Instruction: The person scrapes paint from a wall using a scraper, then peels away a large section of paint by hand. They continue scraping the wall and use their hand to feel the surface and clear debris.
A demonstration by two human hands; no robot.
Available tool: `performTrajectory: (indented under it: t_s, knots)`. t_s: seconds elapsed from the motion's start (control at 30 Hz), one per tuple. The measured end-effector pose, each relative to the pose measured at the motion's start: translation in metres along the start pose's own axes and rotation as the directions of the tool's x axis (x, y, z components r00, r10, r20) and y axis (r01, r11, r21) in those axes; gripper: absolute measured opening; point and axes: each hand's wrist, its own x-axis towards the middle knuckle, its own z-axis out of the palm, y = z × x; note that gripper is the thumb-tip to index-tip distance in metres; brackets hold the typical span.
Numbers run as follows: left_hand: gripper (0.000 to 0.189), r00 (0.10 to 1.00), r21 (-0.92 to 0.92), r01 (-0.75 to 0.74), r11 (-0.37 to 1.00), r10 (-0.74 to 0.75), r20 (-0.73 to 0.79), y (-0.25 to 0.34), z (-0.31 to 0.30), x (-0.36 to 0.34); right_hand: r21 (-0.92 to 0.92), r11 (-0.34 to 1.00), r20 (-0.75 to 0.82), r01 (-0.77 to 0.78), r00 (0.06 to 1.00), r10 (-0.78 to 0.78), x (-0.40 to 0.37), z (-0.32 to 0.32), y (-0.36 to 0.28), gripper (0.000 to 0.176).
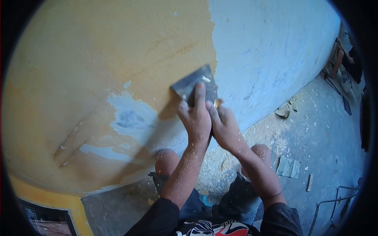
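A wide metal scraper (pixel 195 80) lies against the wall with its blade edge on the yellow paint (pixel 138 35), close to where the paint ends. My left hand (pixel 195 114) is closed on the scraper, one finger stretched along the blade. Beside it, touching, my right hand (pixel 223 122) is closed on the scraper's right side. The handle is mostly hidden by my hands. To the right the wall shows a bare bluish-white surface (pixel 267 47). A bare patch (pixel 132 116) lies left of my hands. Flakes speckle both forearms.
Paint chips (pixel 275 137) litter the floor below the wall. A folded paper (pixel 288 166) and a small strip (pixel 310 182) lie on the right. A metal frame (pixel 334 200) stands at lower right. Another person (pixel 348 63) is at the far upper right.
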Motion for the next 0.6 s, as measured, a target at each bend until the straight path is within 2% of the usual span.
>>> performTrajectory:
  t_s: [0.07, 0.13, 0.2, 0.27, 0.33, 0.47, 0.53, 0.6]
  knots:
    - [0.030, 1.000, -0.050, 0.004, 0.999, -0.003, 0.029, 0.004, 0.002, -0.004, -0.010, 1.000, 0.006, -0.001, 1.000, 0.001, -0.002, 0.000, 0.007, 0.047]
    - [0.031, 0.997, 0.057, 0.010, 0.998, -0.005, -0.082, -0.027, -0.018, -0.016, 0.047, 0.994, -0.029, 0.099, 0.995, -0.098, -0.016, 0.009, 0.032, 0.045]
    - [0.032, 0.994, 0.029, 0.022, 0.999, -0.019, -0.108, -0.027, -0.014, -0.018, 0.028, 0.983, -0.086, 0.181, 0.980, -0.178, -0.014, 0.012, 0.037, 0.045]
    - [0.032, 0.993, 0.071, 0.029, 0.997, -0.021, -0.113, -0.026, -0.013, -0.021, 0.049, 0.999, 0.029, -0.006, 1.000, 0.004, -0.017, 0.007, 0.037, 0.046]
    - [0.032, 0.993, 0.076, 0.051, 0.996, -0.043, -0.106, -0.026, -0.011, -0.022, 0.028, 0.999, 0.029, -0.032, 0.999, 0.031, -0.017, 0.004, 0.038, 0.048]
    - [0.031, 0.993, 0.043, 0.047, 0.998, -0.042, -0.110, -0.029, -0.009, -0.017, -0.008, 1.000, 0.013, -0.015, 1.000, 0.015, -0.011, 0.004, 0.041, 0.049]
    - [0.031, 0.995, 0.052, -0.025, 0.998, 0.030, -0.094, -0.033, -0.008, -0.010, -0.014, 0.999, -0.016, 0.034, 0.999, -0.035, -0.003, 0.005, 0.045, 0.048]
    - [0.032, 0.996, 0.085, -0.036, 0.996, 0.043, -0.077, -0.025, 0.001, 0.003, -0.034, 0.999, -0.030, 0.035, 0.999, -0.036, 0.005, -0.008, 0.012, 0.049]
